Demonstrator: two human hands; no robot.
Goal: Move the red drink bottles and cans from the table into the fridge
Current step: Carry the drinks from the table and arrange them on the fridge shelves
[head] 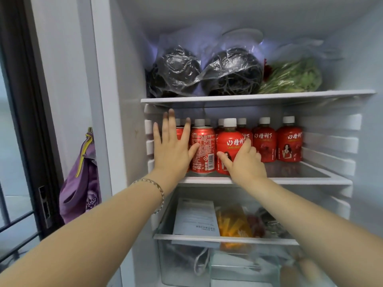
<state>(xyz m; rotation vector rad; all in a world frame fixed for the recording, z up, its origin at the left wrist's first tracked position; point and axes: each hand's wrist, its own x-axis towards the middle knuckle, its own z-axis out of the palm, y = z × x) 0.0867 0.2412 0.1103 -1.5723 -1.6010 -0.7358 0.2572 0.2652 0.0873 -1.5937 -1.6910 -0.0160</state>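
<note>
Left hand: the left hand [172, 150] is flat, with its fingers straight and spread wide. It holds nothing. Its thumb touches the side of the red can [204, 150]. Its palm covers another red can [179, 133] at the left wall.
Right hand: the right hand [246, 162] holds the front bottle [230, 141]. The thumb is on one side and the pointing finger on the other. The other fingers are curled.
Where the drinks are: all stand upright on the middle shelf [300, 180] of the fridge. The can and front bottle stand near the front edge, side by side. More red bottles [264, 143] stand in a row behind and to the right.
Edges: the white caps sit a little under the top shelf [248, 97].
Open room: the shelf is bare in front of the two right bottles.
Other things: dark bags [176, 71] and greens [294, 77] lie up top.
</note>
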